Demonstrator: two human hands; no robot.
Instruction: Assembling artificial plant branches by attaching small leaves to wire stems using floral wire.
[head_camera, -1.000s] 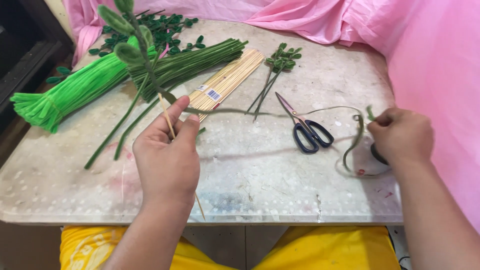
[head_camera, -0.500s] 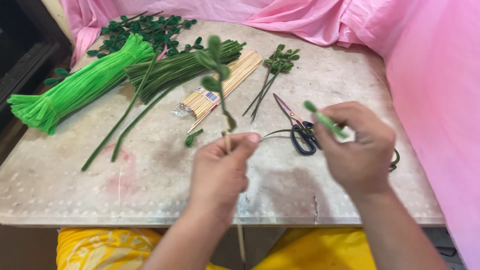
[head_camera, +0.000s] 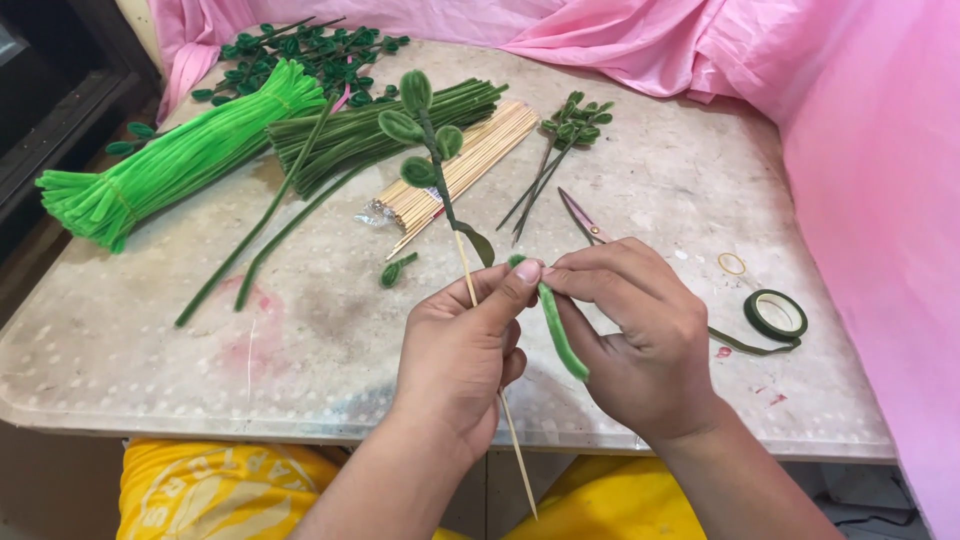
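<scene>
Table: pale, mottled, stained; pink cloth drapes its far and right sides.
Bundles: bright green stems at left, dark stems and sticks mid-table.
Stick: held above the table's near edge, long axis near upright, leafy top pointing away.
Left hand: fingers pinching the stick.
Right hand: fingers pinching a green leaf against it.
Change: leaf, earlier held apart at right, now meets the stick.
Tape, scissors: right of hands.

Bare forearms without sleeves, and yellow printed clothing across the lap.
</scene>
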